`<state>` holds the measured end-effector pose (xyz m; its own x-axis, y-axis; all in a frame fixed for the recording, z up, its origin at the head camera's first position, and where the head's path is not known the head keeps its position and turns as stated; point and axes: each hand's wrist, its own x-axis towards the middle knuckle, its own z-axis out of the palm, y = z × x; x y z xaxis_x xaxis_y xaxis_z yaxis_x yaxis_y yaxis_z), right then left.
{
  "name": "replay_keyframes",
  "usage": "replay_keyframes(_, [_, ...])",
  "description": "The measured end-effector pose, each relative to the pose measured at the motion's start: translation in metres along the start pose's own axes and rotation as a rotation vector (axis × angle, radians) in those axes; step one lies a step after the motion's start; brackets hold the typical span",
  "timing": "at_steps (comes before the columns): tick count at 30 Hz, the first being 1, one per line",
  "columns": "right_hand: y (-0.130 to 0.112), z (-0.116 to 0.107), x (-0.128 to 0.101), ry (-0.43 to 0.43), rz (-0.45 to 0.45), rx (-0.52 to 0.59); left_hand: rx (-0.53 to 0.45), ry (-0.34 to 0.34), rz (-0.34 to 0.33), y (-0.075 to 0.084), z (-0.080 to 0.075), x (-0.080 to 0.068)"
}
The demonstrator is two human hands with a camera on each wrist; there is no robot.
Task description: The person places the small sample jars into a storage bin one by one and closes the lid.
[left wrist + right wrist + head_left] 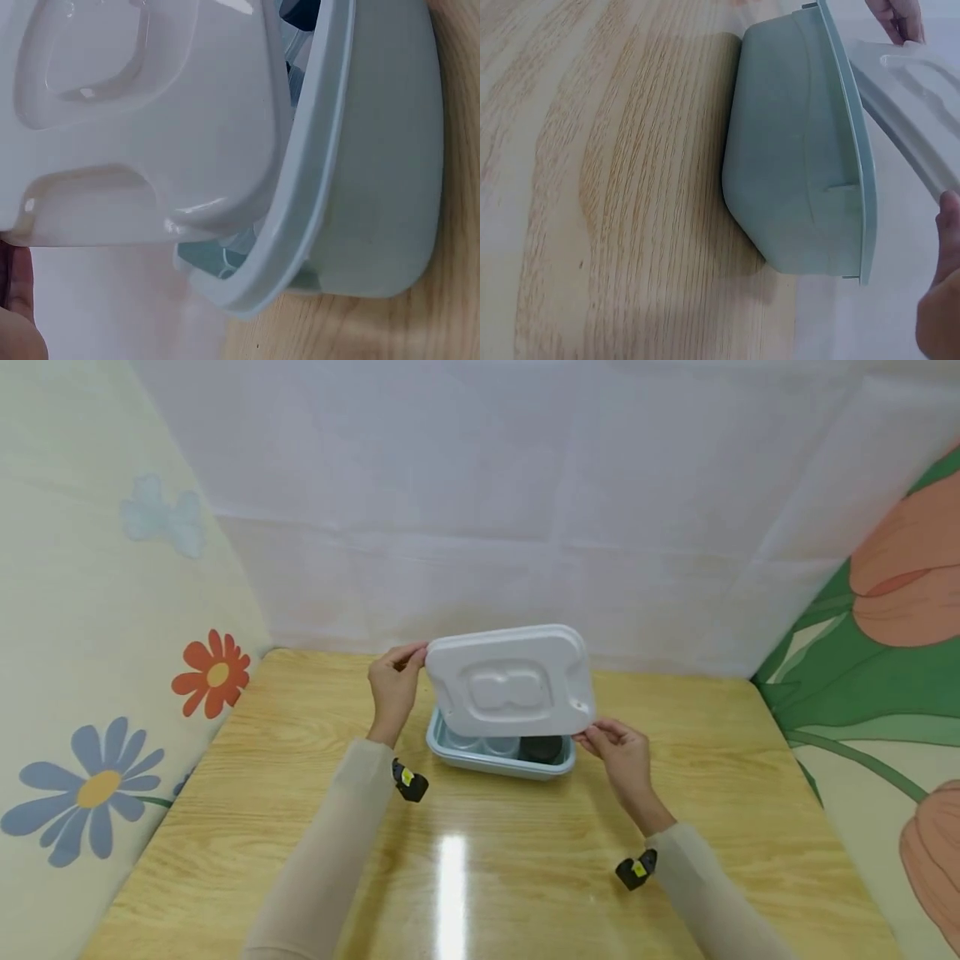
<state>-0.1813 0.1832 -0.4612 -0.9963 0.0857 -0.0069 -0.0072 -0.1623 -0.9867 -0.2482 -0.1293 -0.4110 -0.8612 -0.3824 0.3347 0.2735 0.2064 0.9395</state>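
A white plastic lid [506, 683] with a raised pattern is held tilted above a pale blue-green storage box [501, 766]. My left hand [393, 687] pinches the lid's left end between thumb and fingers. At the lid's lower right corner, my right hand [621, 758] grips the edge. Inside the box, beneath the lid, a dark round thing [542, 748] and clear round items [501, 746] partly show; the lid hides the rest. In the right wrist view the box wall [795, 150] stands on the table, with the lid [915, 105] apart from part of its rim.
The box stands on a wood-grain table [300, 710] near its back edge. Behind hangs a white cloth [480, 510]. Flower-patterned panels flank the table, the left panel [90, 610] and the right panel [885, 677]. A small black camera [409, 782] sits at the left wrist.
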Motion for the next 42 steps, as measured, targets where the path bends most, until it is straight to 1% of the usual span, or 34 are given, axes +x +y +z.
replay_keyframes(4, [0.001,0.002,-0.003,0.007,0.035,-0.010,0.035,-0.009,-0.024,-0.004,0.003,0.003])
replay_keyframes(7, [0.002,0.004,-0.006,0.006,0.066,-0.005,0.074,-0.018,-0.029,-0.007,0.004,0.005])
replay_keyframes(13, [0.003,0.009,-0.012,0.008,0.132,-0.014,0.111,-0.079,-0.045,-0.012,0.007,0.008])
replay_keyframes(17, [0.005,0.011,-0.016,-0.031,0.184,-0.019,0.179,-0.115,-0.061,-0.018,0.008,0.008])
replay_keyframes(21, [0.009,0.010,-0.021,-0.063,0.203,-0.041,0.223,-0.156,-0.082,-0.027,0.008,0.006])
replay_keyframes(25, [0.011,0.009,-0.024,-0.077,0.226,-0.058,0.237,-0.203,-0.116,-0.035,0.009,0.004])
replay_keyframes(32, [0.009,0.010,-0.029,-0.142,0.350,-0.090,0.284,-0.279,-0.223,-0.043,0.008,-0.002])
replay_keyframes(36, [0.007,0.009,-0.032,-0.175,0.395,-0.103,0.298,-0.316,-0.271,-0.043,0.007,-0.006])
replay_keyframes(38, [0.006,0.009,-0.032,-0.188,0.397,-0.104,0.295,-0.322,-0.283,-0.043,0.007,-0.007])
replay_keyframes(42, [0.003,0.007,-0.033,-0.179,0.389,-0.095,0.289,-0.330,-0.295,-0.043,0.009,-0.010])
